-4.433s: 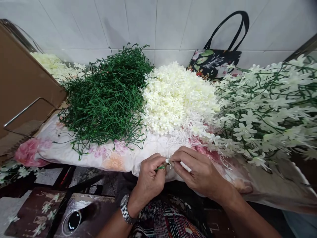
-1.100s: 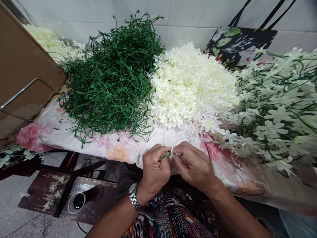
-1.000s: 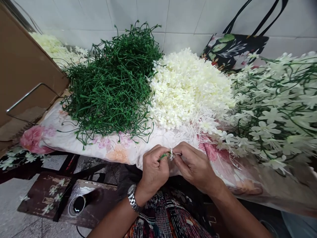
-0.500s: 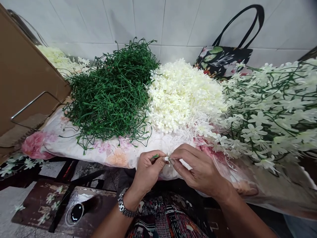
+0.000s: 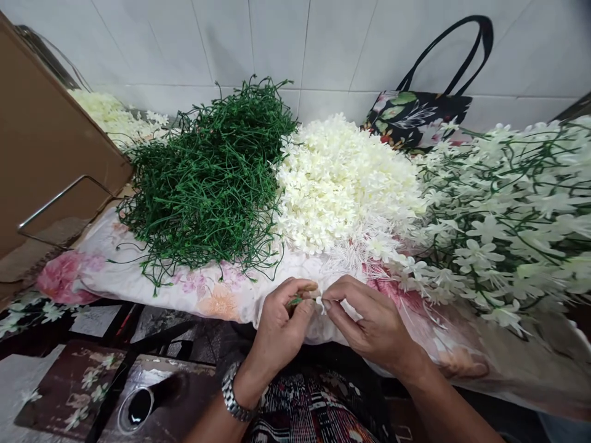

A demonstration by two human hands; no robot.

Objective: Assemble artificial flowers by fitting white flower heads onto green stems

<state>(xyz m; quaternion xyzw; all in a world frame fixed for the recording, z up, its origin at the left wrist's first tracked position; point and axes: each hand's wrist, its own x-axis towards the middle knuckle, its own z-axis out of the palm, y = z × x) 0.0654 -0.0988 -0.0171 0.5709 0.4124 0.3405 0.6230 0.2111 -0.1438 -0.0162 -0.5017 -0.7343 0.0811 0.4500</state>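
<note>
1 white flower (image 5: pixel 321 302) sits between the left hand (image 5: pixel 285 323), holding a green stem (image 5: pixel 295 302), and the right hand (image 5: pixel 369 323), pinching what looks like a pale thread (image 5: pixel 330 300); beyond them, a stem pile (image 5: pixel 203 178) lies at 10 o'clock, white blossoms (image 5: pixel 335 184) at 12.

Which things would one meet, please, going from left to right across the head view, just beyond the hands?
Brown cardboard, pile of loose green stems, heap of cream-white blossoms, white flowers on green stems.
</note>
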